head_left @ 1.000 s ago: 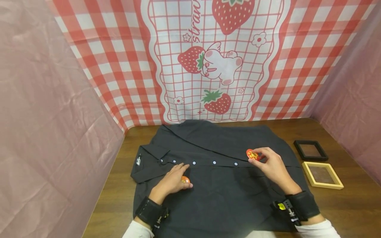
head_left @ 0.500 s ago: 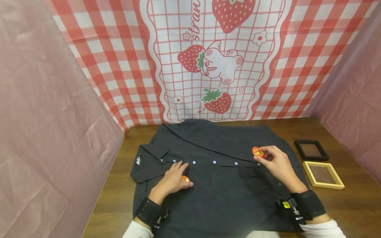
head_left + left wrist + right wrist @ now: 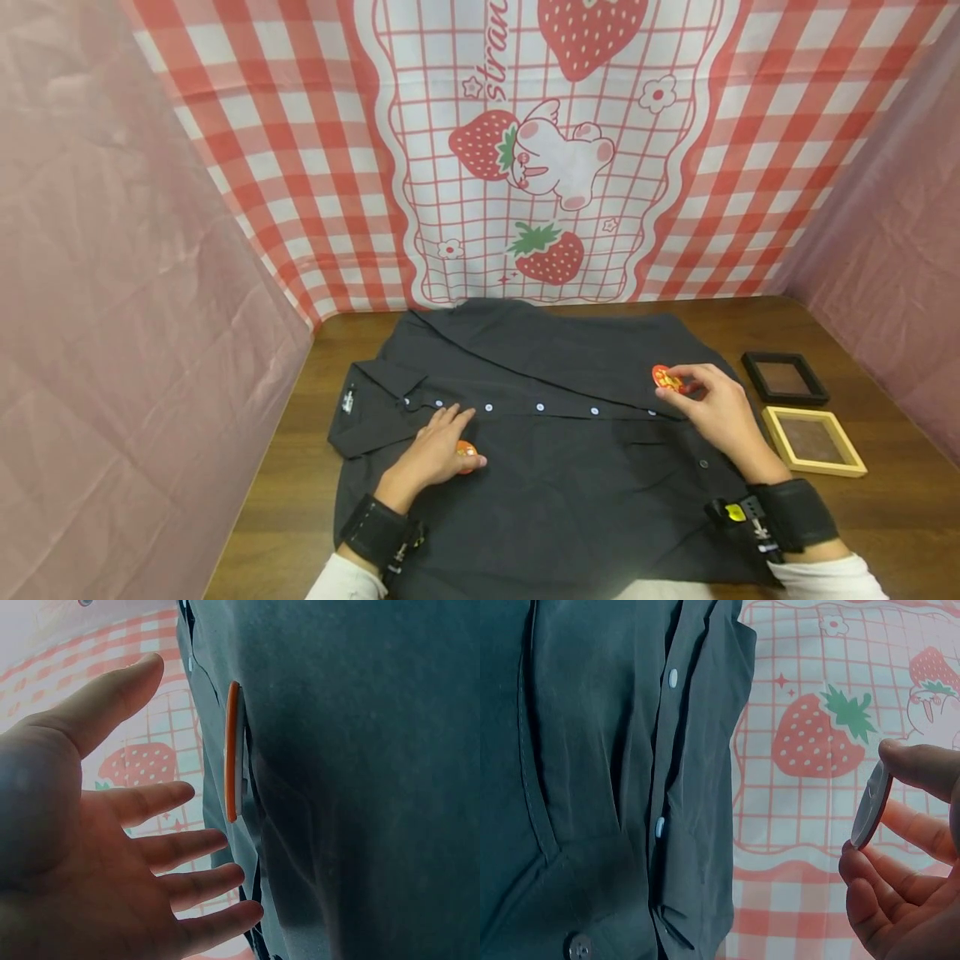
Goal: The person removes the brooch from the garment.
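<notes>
Pinching 1 of 2 rnd badges w/ R hand.

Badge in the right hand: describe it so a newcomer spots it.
Find the dark shirt on the table. Over its right side, the right hand pinches a round red badge. The other badge rests on the shirt; this one is held.

- I see the dark shirt as matt, softly creased cloth.
- Its pale buttons look like smooth plastic on my feed.
- The badges look smooth and slightly glossy.
- The worktop shows wood grain with a low sheen.
- Pink curtain: wrinkled cloth, faintly shiny.
- The checked cloth looks matt.
</notes>
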A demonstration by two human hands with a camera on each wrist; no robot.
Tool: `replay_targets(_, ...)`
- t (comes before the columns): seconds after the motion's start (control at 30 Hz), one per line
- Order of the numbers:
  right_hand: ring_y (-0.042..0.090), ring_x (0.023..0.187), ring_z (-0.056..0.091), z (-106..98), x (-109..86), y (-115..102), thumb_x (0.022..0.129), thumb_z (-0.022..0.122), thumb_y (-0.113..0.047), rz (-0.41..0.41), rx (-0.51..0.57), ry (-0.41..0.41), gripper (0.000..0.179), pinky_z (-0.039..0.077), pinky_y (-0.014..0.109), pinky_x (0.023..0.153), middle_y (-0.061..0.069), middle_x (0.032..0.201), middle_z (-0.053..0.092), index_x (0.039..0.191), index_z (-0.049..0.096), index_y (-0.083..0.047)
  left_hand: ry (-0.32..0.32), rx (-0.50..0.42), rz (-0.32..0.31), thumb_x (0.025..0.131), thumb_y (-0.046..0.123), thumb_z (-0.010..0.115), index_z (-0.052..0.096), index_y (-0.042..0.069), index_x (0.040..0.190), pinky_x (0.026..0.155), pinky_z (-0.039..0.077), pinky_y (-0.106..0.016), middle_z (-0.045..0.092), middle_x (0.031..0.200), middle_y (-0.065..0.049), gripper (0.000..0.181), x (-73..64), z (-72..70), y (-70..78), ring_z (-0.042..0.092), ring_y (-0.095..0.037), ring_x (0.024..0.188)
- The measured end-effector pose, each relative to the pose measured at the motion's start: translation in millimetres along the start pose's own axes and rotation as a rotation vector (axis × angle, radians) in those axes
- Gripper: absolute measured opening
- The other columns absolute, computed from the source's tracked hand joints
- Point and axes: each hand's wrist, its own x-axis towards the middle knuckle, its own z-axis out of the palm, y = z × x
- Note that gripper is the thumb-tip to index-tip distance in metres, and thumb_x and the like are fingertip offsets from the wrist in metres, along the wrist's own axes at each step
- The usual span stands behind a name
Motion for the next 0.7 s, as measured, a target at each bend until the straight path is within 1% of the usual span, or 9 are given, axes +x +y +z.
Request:
replay_targets(0.1, 0.002, 0.070, 0.050, -3, 0.9, 3, 0.075, 0.083, -0.014, 0.011, -0.008, 0.028, 0.033, 0.040, 0.021, 0.054, 0.016, 0.087, 0.064, 0.102, 0.071, -0.002, -0.005, -0.011, -0.008, 0.084, 0.038, 0.075, 0.043, 0.008, 0.146, 0.113, 0.028, -0.062, 0.035, 0.154, -0.023, 0.076, -0.1, 0.7, 0.3, 0.026, -0.044, 0.145)
replay_targets(0.17, -0.002, 0.068, 0.047, -5, 0.8, 5, 0.075, 0.084, -0.016, 0.030, -0.013, 0.032, 0.033, 0.040, 0.021, 0.054, 0.015, 0.085, 0.064, 0.102, 0.071, -0.002, -0.004, -0.014, -0.010, 0.084, 0.038, 0.075, 0.043, 0.008, 0.146, 0.113, 0.028, -0.062, 0.035, 0.154, -0.024, 0.076, 0.0, 1.1, 0.3, 0.026, -0.044, 0.146)
replay_targets(0.33, -0.003, 0.066, 0.043, -12, -0.1, 8, 0.079, 0.081, -0.020, 0.078, -0.013, -0.001, 0.035, 0.038, 0.022, 0.053, 0.014, 0.084, 0.061, 0.105, 0.070, -0.001, 0.005, -0.005, -0.015, 0.083, 0.038, 0.075, 0.044, 0.008, 0.145, 0.112, 0.029, -0.062, 0.036, 0.153, -0.024, 0.076, -0.5, 1.2, 0.6, 0.027, -0.044, 0.145)
replay_targets(0.5, -0.005, 0.068, 0.044, -15, -1.4, 11, 0.079, 0.081, -0.018, 0.076, -0.022, 0.009, 0.034, 0.040, 0.021, 0.054, 0.018, 0.089, 0.064, 0.106, 0.070, 0.000, 0.011, -0.004, -0.027, 0.083, 0.039, 0.075, 0.045, 0.008, 0.145, 0.113, 0.029, -0.062, 0.037, 0.153, -0.023, 0.076, -0.2, 1.4, 0.4, 0.027, -0.043, 0.145)
replay_targets(0.57, -0.002, 0.070, 0.047, -16, -1.8, 12, 0.079, 0.080, -0.017, 0.072, -0.031, 0.013, 0.033, 0.040, 0.022, 0.055, 0.019, 0.090, 0.064, 0.105, 0.070, 0.000, 0.012, -0.007, -0.029, 0.083, 0.040, 0.075, 0.045, 0.008, 0.145, 0.112, 0.029, -0.062, 0.037, 0.153, -0.023, 0.075, -0.1, 1.8, 0.3, 0.027, -0.043, 0.145)
replay_targets(0.7, 0.013, 0.073, 0.052, -18, -2.5, 13, 0.081, 0.079, -0.020, 0.085, -0.036, -0.003, 0.034, 0.039, 0.023, 0.055, 0.020, 0.092, 0.063, 0.107, 0.070, 0.001, 0.015, -0.011, -0.028, 0.083, 0.039, 0.075, 0.045, 0.007, 0.144, 0.111, 0.029, -0.063, 0.038, 0.152, -0.024, 0.076, -1.1, 2.9, -0.5, 0.029, -0.043, 0.144)
